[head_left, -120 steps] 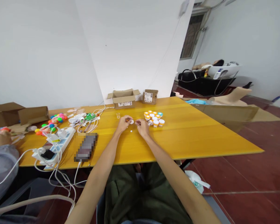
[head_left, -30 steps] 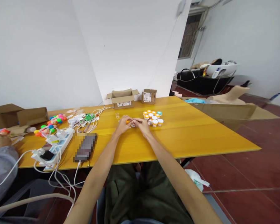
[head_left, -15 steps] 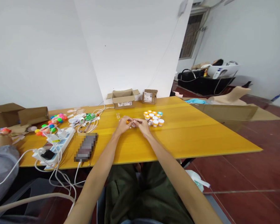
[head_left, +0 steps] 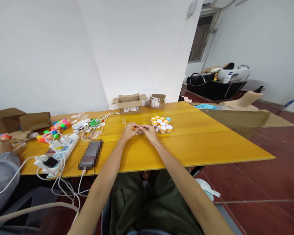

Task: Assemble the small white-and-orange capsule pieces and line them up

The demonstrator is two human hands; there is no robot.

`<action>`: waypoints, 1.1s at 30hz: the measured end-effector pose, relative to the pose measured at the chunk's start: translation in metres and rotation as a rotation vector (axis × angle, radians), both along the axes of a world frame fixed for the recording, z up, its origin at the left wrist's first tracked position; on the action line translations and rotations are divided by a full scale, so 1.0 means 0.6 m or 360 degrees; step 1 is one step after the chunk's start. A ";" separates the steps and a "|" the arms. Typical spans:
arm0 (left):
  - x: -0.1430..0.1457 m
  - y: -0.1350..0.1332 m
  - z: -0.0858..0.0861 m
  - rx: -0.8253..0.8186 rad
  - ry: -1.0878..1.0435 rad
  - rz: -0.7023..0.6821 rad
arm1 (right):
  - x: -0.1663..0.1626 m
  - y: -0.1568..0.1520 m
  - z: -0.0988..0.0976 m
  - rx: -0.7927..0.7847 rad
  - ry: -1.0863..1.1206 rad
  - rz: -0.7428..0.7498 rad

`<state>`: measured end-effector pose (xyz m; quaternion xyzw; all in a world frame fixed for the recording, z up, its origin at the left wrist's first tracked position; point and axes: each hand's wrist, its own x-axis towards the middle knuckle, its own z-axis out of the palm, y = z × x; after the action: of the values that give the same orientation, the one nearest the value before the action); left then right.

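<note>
My left hand (head_left: 130,132) is closed on a small orange piece (head_left: 134,128), its exact kind too small to tell. Pinched fingers of my right hand (head_left: 150,132) meet the left fingertips just above the table; what they hold is mostly hidden. A whitish, see-through bit shows below the fingertips. Right beside my right hand stand several small jars (head_left: 163,129) with white tops and orange rims, one with a teal rim (head_left: 168,119). Beyond my left hand is a small transparent cup (head_left: 123,121).
On the yellow table (head_left: 198,140) stand an open carton (head_left: 129,106) and a smaller box (head_left: 157,101). To the left lie a phone (head_left: 90,154), a power strip (head_left: 63,153) with cables, a green circuit board (head_left: 94,122) and colourful balls (head_left: 61,124). Another person's sleeve (head_left: 5,173) is at far left.
</note>
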<state>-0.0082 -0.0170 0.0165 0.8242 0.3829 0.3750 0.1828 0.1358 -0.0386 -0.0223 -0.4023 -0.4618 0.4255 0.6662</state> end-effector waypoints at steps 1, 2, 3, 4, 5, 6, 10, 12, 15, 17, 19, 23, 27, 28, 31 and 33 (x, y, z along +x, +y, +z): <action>0.000 0.001 -0.001 -0.0007 -0.0004 0.0001 | 0.000 -0.001 0.001 0.0006 -0.0005 -0.0002; -0.001 0.001 -0.001 -0.0011 -0.0009 -0.0001 | 0.000 -0.001 0.001 0.0016 -0.0012 -0.0006; -0.001 0.002 -0.001 -0.0013 -0.0014 -0.0004 | 0.000 -0.001 0.001 0.0029 -0.0021 -0.0010; -0.001 0.002 -0.001 -0.0014 -0.0019 -0.0009 | 0.000 -0.001 0.001 0.0043 -0.0032 -0.0014; -0.002 0.002 -0.001 -0.0016 -0.0024 -0.0013 | 0.001 -0.001 0.000 0.0053 -0.0046 -0.0016; -0.002 0.002 0.000 -0.0018 -0.0028 -0.0018 | 0.001 0.000 -0.001 0.0058 -0.0059 -0.0016; -0.001 0.002 0.001 -0.0025 -0.0056 -0.0025 | 0.003 0.006 -0.007 0.0049 -0.0103 0.0012; -0.001 0.003 0.000 -0.0025 -0.0074 -0.0028 | 0.004 0.008 -0.009 0.0039 -0.0105 0.0037; -0.002 0.006 -0.003 -0.0024 -0.0095 -0.0041 | 0.005 0.009 -0.011 0.0034 -0.0109 0.0069; -0.003 0.008 -0.006 -0.0019 -0.0107 -0.0047 | 0.005 0.009 -0.011 0.0044 -0.0129 0.0073; -0.004 0.012 -0.009 -0.0019 -0.0114 -0.0049 | 0.005 0.009 -0.012 0.0052 -0.0142 0.0077; -0.007 0.018 -0.014 -0.0026 -0.0128 -0.0064 | 0.004 0.009 -0.012 0.0056 -0.0116 0.0078; -0.008 0.020 -0.014 -0.0044 -0.0137 -0.0081 | 0.003 0.007 -0.010 0.0055 -0.0115 0.0075; -0.008 0.019 -0.013 -0.0048 -0.0142 -0.0083 | 0.003 0.007 -0.009 0.0057 -0.0121 0.0077; -0.008 0.015 -0.010 -0.0066 -0.0157 -0.0090 | 0.002 0.006 -0.007 0.0062 -0.0133 0.0088; -0.008 0.013 -0.007 -0.0081 -0.0164 -0.0093 | 0.001 0.005 -0.006 0.0060 -0.0135 0.0095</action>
<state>-0.0130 -0.0092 0.0122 0.8098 0.3581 0.4015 0.2340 0.1366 -0.0355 -0.0260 -0.3934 -0.5094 0.4189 0.6405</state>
